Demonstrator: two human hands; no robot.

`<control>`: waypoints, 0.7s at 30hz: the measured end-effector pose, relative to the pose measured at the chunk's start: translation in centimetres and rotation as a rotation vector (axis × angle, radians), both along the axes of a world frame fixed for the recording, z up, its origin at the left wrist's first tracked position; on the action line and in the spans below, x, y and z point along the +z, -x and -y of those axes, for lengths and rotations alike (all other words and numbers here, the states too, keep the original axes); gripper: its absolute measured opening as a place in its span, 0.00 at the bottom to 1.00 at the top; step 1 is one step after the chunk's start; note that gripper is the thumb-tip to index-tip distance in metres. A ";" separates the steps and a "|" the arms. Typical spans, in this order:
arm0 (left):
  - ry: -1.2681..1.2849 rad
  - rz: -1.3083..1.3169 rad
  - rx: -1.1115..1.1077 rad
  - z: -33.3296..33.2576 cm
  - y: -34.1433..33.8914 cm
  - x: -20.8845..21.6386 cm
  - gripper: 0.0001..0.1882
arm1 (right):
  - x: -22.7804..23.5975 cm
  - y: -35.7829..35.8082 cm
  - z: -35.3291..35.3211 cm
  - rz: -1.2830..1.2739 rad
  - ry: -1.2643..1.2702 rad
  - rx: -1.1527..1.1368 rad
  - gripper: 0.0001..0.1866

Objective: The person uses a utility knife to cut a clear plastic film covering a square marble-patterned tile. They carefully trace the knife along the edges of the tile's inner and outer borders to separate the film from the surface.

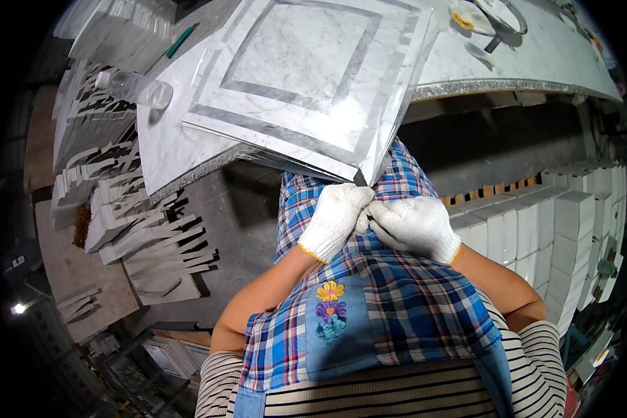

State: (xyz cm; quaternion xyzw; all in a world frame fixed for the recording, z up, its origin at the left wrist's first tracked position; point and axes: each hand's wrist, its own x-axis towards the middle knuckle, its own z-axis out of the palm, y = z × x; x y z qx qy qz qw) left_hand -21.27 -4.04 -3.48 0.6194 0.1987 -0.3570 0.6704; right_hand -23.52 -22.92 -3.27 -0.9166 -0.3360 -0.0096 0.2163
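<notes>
Both my hands wear white knit gloves with yellow cuffs and meet in front of my lap. My left hand (337,217) is closed, its fingertips just below the near corner of a square marble panel (292,52). Beside it my right hand (419,224) is closed too, fingers curled against the left ones. What they pinch is too small and hidden to name. A small dark piece (359,178) shows at the corner, right above my left fingertips. The panel is white with grey inlaid bands, has a glossy clear covering along its sides, and juts over the table edge toward me.
The panel lies on a white marble tabletop (536,59). A clear plastic bottle (136,89) lies to the left, near a green pen-like tool (182,42). A glove (471,17) is at the far right. Thin stone strips (164,261) stand left; white blocks (512,226) are stacked right.
</notes>
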 end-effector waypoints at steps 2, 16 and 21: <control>-0.015 -0.025 -0.006 -0.1 0.0 -0.3 0.14 | -0.1 0.1 0.0 0.047 -0.011 0.001 0.05; 0.003 0.251 -0.219 -1.2 0.9 1.2 0.17 | 0.2 0.7 1.1 0.043 -0.146 -0.244 0.13; 0.048 0.122 -0.007 -2.2 1.6 1.5 0.20 | 0.2 0.8 1.5 -0.112 -0.429 -0.500 0.13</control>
